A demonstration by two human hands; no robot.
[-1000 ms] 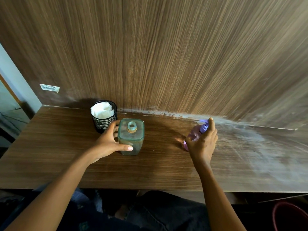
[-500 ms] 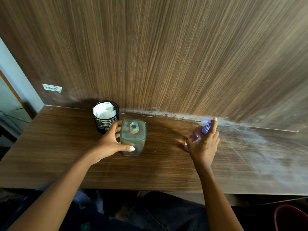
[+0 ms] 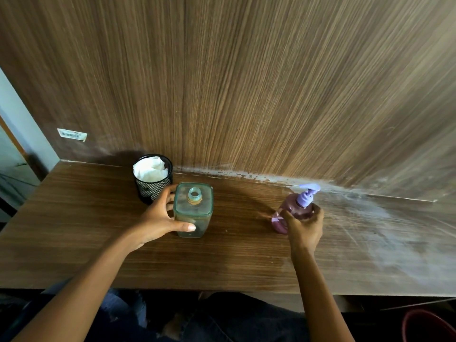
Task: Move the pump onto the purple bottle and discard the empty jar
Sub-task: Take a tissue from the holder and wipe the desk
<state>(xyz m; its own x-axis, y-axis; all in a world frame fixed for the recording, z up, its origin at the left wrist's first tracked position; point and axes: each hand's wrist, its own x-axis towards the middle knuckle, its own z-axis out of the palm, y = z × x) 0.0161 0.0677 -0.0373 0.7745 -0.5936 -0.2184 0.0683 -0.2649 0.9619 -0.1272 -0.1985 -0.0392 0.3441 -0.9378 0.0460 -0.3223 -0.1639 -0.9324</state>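
Note:
A square clear greenish jar [image 3: 193, 209] with an open round neck stands upright on the wooden desk [image 3: 74, 243]. My left hand [image 3: 161, 218] wraps its left side, thumb across the front. To the right stands the purple bottle [image 3: 287, 213] with a lilac pump [image 3: 307, 193] on top, nozzle pointing right. My right hand [image 3: 304, 225] grips the bottle's body from the near side, below the pump.
A black mesh cup [image 3: 153, 180] stuffed with white tissue stands just behind my left hand, near the wood-panel wall. A dark red bucket [image 3: 429, 325] shows below the desk edge at the bottom right. White dusty smears cover the desk's right part.
My right hand has slid down from the pump head onto the bottle's body, uncovering the pump. My left hand stays on the jar.

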